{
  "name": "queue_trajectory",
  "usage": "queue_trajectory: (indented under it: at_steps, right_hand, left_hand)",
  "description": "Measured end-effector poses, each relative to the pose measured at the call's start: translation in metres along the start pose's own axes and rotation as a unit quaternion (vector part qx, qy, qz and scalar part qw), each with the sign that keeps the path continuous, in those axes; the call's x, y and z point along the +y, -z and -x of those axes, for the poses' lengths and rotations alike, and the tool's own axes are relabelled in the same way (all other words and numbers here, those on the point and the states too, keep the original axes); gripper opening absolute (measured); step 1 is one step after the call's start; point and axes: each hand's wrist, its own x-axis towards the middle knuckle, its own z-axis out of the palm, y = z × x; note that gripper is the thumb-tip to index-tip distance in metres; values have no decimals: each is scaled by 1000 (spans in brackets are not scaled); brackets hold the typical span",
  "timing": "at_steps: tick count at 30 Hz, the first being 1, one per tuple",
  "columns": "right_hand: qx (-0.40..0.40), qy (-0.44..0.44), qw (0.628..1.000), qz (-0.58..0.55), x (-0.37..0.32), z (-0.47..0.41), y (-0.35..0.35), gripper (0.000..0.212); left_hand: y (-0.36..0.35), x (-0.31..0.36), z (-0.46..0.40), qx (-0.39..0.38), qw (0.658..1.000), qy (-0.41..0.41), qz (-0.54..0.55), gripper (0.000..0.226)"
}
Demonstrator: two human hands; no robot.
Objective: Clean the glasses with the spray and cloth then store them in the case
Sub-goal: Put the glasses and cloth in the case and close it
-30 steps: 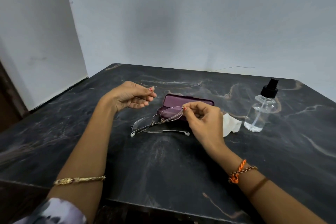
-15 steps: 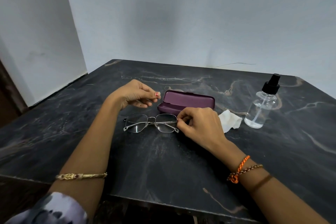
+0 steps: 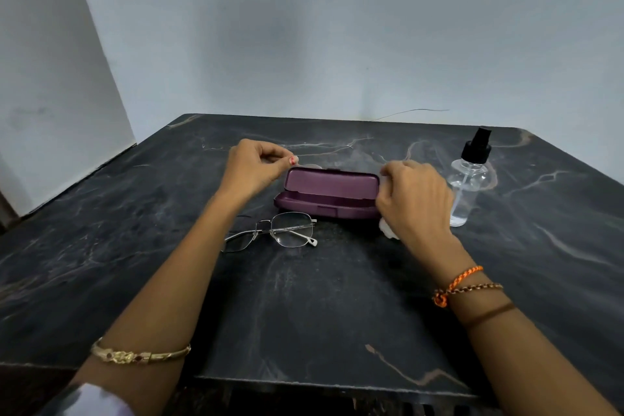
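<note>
Dark marble table [image 3: 135, 246]: glasses [image 3: 273, 231] lie nearer than both hands' fingers [image 3: 287, 159]

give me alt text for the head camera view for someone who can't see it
A person's left hand and right hand sit at either end of an open purple glasses case on a dark marble table. Folded glasses lie in front of it; a spray bottle stands right.

A dark marble table [image 3: 304, 314] with pale and tan veins fills the lower view. Behind it rises a plain grey-blue wall [image 3: 337, 27], meeting a lighter white wall [image 3: 44, 78] at left. A thin wire [image 3: 412, 111] lies along the table's far edge.
</note>
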Motion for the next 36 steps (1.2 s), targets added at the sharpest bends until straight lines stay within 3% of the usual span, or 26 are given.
queue_trajectory:
  at_steps: [2,6,10,13,15,17,19,24,27,30,36]
  right_hand:
    - [-64,-40,997,16,9,-2,0,13]
    - [-186,-75,980,-1,15,0,0,28]
    - [-223,-78,972,-2,14,1,0,16]
    - [-211,-66,975,9,14,0,2,34]
    - [-189,-47,981,17,13,-2,5,28]
    - [-142,-29,989,26,12,-4,5,6]
    - [-98,-18,995,28,13,-5,4,20]
    - [28,-2,996,-85,19,-9,11,18]
    - [77,-48,960,-265,17,-9,15,11]
    - [43,-94,890,-444,7,-8,13,16]
    - [-4,-88,876,-474,-3,-1,-3,4]
  left_hand:
    - [-6,2,2,-22,998,-26,-48,11]
    - [-14,3,6,-57,990,-39,-119,13]
    - [-16,4,6,-48,990,-47,-127,11]
    - [-16,5,6,-38,990,-56,-122,11]
    - [-17,5,7,-35,990,-65,-119,11]
    - [-18,5,7,-36,991,-71,-105,11]
    - [-19,5,7,-38,994,-72,-74,9]
    - [-20,8,8,-52,996,-56,51,10]
    - [-20,13,10,-80,989,-59,108,12]
    - [-20,18,14,-126,979,-57,152,12]
    - [-24,25,22,-199,961,-78,176,16]
